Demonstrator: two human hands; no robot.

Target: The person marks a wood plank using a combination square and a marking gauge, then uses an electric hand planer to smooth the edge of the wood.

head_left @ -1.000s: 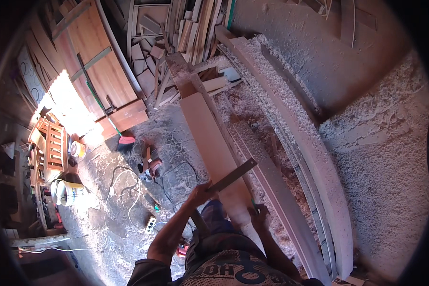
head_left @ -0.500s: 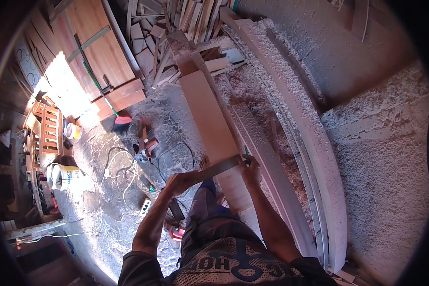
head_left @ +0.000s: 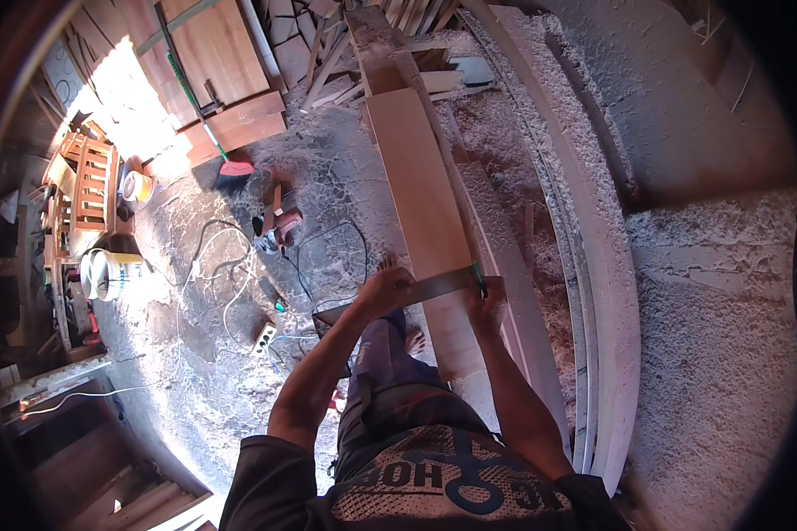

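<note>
Metal blade (head_left: 444, 284): across the board (head_left: 421, 195), near part; left hand (head_left: 387, 290) wraps its left end, seemingly for steadiness. Right hand (head_left: 485, 301): fingers curled, pinching green tool (head_left: 479, 276) at right edge.

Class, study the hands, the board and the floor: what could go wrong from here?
The straightedge might slide on the board, as the left hand grips it near one end.
The right hand, holding the green pen right beside it, might nudge it askew.
A bare foot might snag the cords lying loose on the floor.
</note>
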